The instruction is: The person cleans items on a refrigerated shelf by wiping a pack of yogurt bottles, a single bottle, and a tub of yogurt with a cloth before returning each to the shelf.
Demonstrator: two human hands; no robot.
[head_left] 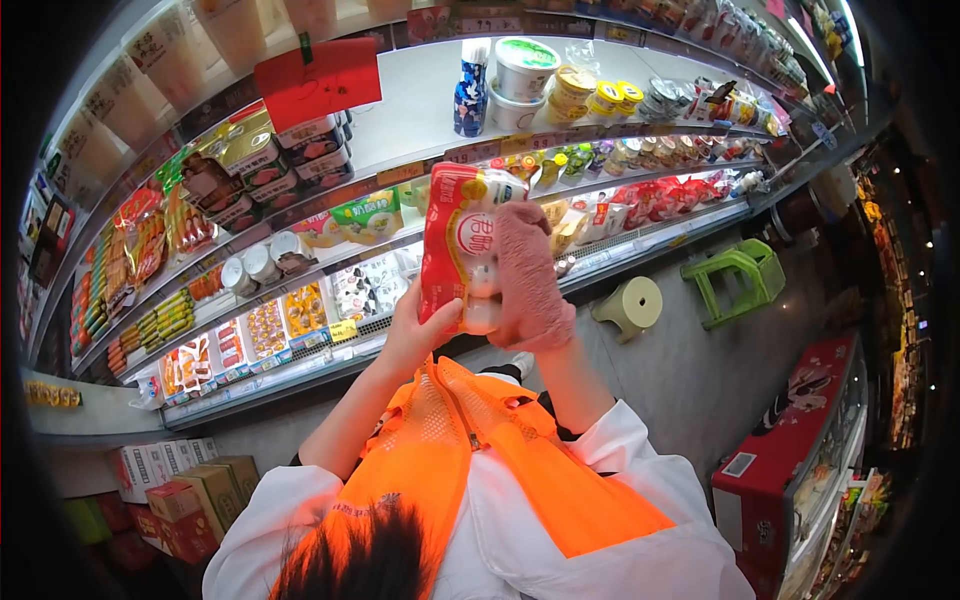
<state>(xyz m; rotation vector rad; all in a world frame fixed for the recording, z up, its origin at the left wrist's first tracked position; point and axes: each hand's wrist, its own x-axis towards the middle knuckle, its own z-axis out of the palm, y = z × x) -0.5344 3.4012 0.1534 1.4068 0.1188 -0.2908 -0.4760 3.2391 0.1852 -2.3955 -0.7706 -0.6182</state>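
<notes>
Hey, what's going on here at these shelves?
A person in an orange vest stands at a refrigerated shelf of packaged food, holding a red-and-white food pack up with both hands. The bare left hand grips its lower edge; the right hand, in a fuzzy pink glove, clasps its side. A green stool and a beige stool stand on the floor nearby.

Glossy plastic pack (pixel 455 235), fuzzy matt cloth (pixel 530 280), open-mesh vest (pixel 430 450) — cardboard boxes (pixel 200 490)

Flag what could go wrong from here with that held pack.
The red-and-white plastic pack of small white bottles might slip: the left hand grips only its bottom corner, and the right hand wears a fuzzy pink glove. The refrigerated shelf behind looks crowded, so neighbours could get knocked.
</notes>
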